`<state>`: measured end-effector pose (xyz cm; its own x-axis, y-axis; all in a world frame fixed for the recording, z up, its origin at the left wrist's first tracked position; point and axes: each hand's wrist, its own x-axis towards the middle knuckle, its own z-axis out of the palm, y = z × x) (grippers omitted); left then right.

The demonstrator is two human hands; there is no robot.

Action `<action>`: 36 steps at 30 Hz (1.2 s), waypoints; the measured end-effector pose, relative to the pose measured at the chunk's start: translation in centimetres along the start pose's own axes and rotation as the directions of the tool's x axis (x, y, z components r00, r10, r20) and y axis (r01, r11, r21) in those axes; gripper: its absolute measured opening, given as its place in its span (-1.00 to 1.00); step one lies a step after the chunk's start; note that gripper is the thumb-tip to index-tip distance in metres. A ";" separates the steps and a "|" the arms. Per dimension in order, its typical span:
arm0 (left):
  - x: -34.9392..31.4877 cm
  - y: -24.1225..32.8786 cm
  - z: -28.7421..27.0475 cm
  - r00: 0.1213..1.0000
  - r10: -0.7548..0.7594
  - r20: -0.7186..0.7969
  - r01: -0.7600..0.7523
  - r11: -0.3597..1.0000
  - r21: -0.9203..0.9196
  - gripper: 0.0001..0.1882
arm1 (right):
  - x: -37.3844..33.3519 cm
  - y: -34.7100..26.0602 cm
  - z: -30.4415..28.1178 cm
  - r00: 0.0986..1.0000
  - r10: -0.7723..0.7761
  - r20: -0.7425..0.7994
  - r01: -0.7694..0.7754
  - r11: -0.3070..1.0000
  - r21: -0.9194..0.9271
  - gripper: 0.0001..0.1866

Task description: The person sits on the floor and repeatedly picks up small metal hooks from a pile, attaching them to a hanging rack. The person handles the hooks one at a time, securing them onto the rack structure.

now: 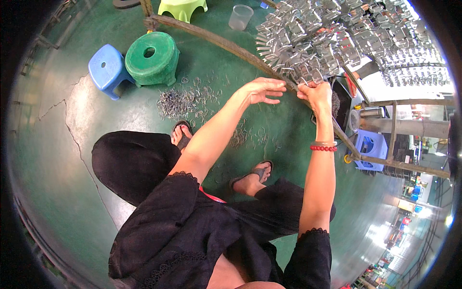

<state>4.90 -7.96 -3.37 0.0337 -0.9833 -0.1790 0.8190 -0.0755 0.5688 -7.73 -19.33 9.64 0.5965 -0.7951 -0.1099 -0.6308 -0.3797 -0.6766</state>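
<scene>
Many shiny bent metal pieces [332,43] hang in dense rows on a frame at the upper right. At the lower edge of these rows my right hand [318,98] is closed in a pinch on a bent metal piece [316,76]; the fingers hide part of it. My left hand [264,90] reaches in beside it, fingers stretched out and apart, with nothing visible in them. Its fingertips are close to the frame's rusty bar [231,46], just left of the right hand.
Small metal clips [177,103] lie scattered on the green floor by my feet. A green stool [153,65] and a blue stool [107,67] stand at the left. At the back are a lime stool [183,8] and a clear cup [240,18]. A lilac stool [371,149] is at the right.
</scene>
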 end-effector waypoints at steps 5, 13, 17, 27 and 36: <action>1.8 2.1 -1.8 0.971 0.190 -0.147 -0.213 0.964 -0.160 -0.66 | 2.1 -1.6 1.5 0.996 -0.055 -0.065 0.054 0.998 -0.020 -0.77; 5.4 3.7 -2.9 0.974 0.142 -0.179 -0.166 0.978 -0.127 -0.71 | 3.2 -4.1 1.6 0.997 -0.023 -0.075 0.020 0.998 -0.053 -0.74; 4.9 4.3 -1.2 0.966 0.076 -0.246 -0.074 0.997 0.016 -0.74 | 3.3 -4.1 1.5 0.992 0.042 -0.121 -0.049 0.997 -0.058 -0.75; 4.9 4.0 -0.8 0.948 0.127 -0.293 -0.120 0.992 0.045 -0.76 | 3.3 -3.2 2.1 0.992 -0.042 -0.118 0.042 0.999 -0.004 -0.80; 4.2 2.6 0.6 0.933 0.158 -0.325 -0.192 0.978 -0.076 -0.77 | 5.8 1.0 3.1 0.985 -0.033 -0.169 0.024 0.998 -0.056 -0.70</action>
<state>6.85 -12.42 -2.18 0.3469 -0.8750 -0.3376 0.8385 0.1281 0.5296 -3.37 -22.87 6.02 0.5243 -0.8507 0.0371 -0.6435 -0.4244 -0.6370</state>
